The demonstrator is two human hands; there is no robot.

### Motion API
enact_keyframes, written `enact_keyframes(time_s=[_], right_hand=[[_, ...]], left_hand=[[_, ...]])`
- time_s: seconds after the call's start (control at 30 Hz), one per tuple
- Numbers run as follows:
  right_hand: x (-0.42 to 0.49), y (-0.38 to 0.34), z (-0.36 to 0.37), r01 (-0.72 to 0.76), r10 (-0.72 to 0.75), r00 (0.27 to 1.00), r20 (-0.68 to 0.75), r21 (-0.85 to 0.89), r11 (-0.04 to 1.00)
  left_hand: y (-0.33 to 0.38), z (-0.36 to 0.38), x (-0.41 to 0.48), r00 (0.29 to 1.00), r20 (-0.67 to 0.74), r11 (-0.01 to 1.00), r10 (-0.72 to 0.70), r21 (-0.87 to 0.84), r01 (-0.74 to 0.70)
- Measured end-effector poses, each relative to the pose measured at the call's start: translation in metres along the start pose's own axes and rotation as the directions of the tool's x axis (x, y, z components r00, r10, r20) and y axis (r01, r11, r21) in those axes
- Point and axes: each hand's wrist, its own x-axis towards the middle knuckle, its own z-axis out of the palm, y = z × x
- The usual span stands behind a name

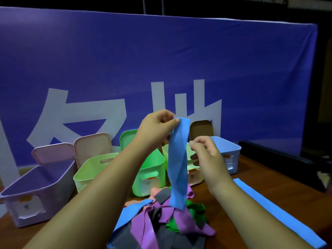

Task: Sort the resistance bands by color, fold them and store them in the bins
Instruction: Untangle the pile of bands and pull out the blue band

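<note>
Head view: the left hand (pixel 158 126), just above centre, pinches the top end of a blue band (pixel 178 159) between thumb and fingertips. The band hangs down twisted, its lower end touching the pile of bands (pixel 161 218) at 6 o'clock, a tangle of purple, grey, green, blue and pink. The right hand (pixel 206 151), toward 3 o'clock of the hanging band, has its fingers curled and its fingertips at the band's right edge; whether they grip it cannot be told. A second blue band (pixel 280 212) lies flat on the brown worktop (pixel 260 173) at 4 o'clock. Behind the pile the bins stand in a row from 9 to 2 o'clock: lilac bin (pixel 36 186), pale green bin (pixel 89 169), green bin (pixel 150 173), cream bin (pixel 194 175), light blue bin (pixel 228 151).
</note>
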Motion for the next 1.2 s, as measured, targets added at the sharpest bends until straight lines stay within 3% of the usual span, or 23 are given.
enact_keyframes(time_s=[0.07, 0.17, 0.3, 0.6, 0.83, 1.0, 1.2], right_hand=[[0.005, 0.004, -0.008, -0.015, 0.014, 1.0, -0.012, -0.051, 0.999], [0.01, 0.009, -0.016, -0.046, 0.065, 0.992, 0.106, -0.172, 0.984], [0.011, 0.018, -0.027, -0.119, 0.152, 0.962, 0.226, -0.154, 0.981], [0.0, 0.055, -0.076, -0.194, 0.234, 0.953, 0.191, -0.204, 0.959], [-0.018, 0.07, -0.136, -0.263, 0.311, 0.943, 0.12, -0.308, 0.914], [-0.024, 0.07, -0.197, -0.249, 0.273, 0.962, -0.019, -0.48, 0.841], [-0.033, 0.066, -0.268, -0.29, 0.337, 0.941, -0.025, -0.574, 0.766]], left_hand=[[0.008, 0.006, 0.009, 1.0, -0.005, 0.999, 0.019, -0.028, -0.019], [0.019, 0.017, 0.02, 0.999, -0.01, 0.997, 0.032, -0.068, -0.033], [0.029, 0.033, 0.03, 0.999, -0.039, 0.991, 0.014, -0.135, -0.019], [0.031, 0.076, 0.045, 0.997, -0.061, 0.972, -0.053, -0.234, 0.037], [0.005, 0.132, 0.064, 0.969, -0.037, 0.889, -0.243, -0.409, 0.207], [-0.029, 0.194, 0.067, 0.934, 0.06, 0.85, -0.352, -0.398, 0.345], [-0.08, 0.28, 0.047, 0.878, 0.158, 0.831, -0.452, -0.283, 0.478]])
